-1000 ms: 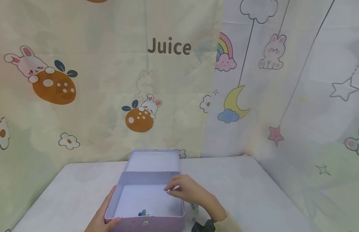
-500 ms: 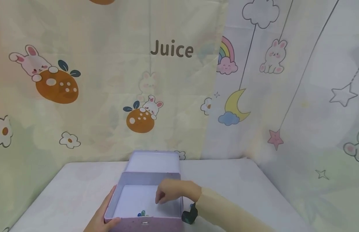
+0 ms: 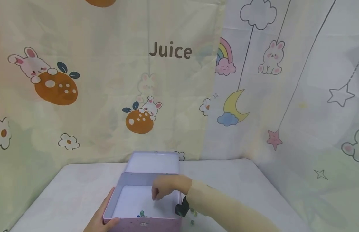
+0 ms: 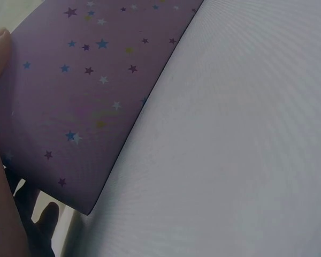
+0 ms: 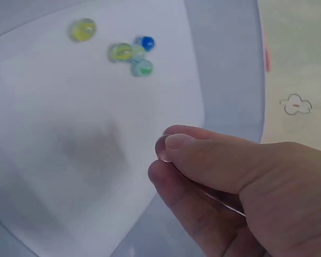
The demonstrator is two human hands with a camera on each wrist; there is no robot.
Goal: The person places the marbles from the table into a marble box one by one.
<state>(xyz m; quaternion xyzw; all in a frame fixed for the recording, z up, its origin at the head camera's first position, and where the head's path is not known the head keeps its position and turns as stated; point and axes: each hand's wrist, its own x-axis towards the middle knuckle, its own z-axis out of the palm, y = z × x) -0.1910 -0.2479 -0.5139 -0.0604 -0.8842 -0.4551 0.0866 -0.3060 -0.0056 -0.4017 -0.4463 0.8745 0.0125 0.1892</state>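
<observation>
Four marbles (image 5: 123, 51) already lie in the purple box (image 3: 144, 222); your right hand (image 3: 165, 188) has moved inside it, pinching a clear marble (image 5: 161, 149), while your left hand (image 3: 102, 220) grips the box's corner.

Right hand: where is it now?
In the head view, the right hand hangs over the open box, pinching a marble above the marbles on its floor.

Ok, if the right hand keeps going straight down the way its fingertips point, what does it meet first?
Most likely the bare white floor of the box. The right hand pinches a clear marble over it, and the marbles lie off to the side, though depth is unclear.
</observation>
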